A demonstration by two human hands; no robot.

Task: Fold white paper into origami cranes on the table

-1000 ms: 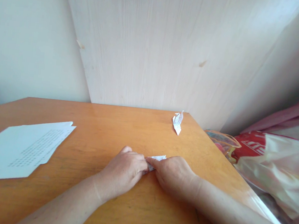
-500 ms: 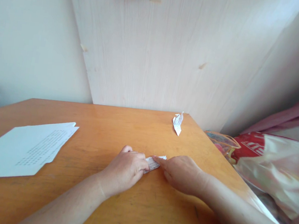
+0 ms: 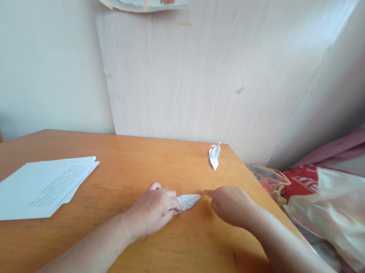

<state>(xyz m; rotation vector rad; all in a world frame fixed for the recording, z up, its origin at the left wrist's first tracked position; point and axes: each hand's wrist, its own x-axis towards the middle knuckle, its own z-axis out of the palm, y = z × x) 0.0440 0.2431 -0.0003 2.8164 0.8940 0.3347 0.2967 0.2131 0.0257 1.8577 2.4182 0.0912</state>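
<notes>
The left hand [image 3: 155, 209] pinches one end of a small, flat strip of folded paper [image 3: 190, 201] with a pointy tip. Just past the tip, the right hand [image 3: 232, 206] sticks out its pointer finger; I cannot tell if the curled fingers pinch anything. Beyond the fingers sits a creased paper bird [image 3: 213, 158] on the smooth wood table [image 3: 146, 263]. Left of them lie flat paper sheets [image 3: 17, 188]. Far right is a crinkly plastic bag [image 3: 341, 209], its insides unclear.

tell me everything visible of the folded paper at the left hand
The folded paper is small and whitish with faint dark marks, tapering to a point at its right end. It appears to lie on the table, its left end hidden by the left hand, whose fingers hold it. The right hand isn't touching it.
</notes>
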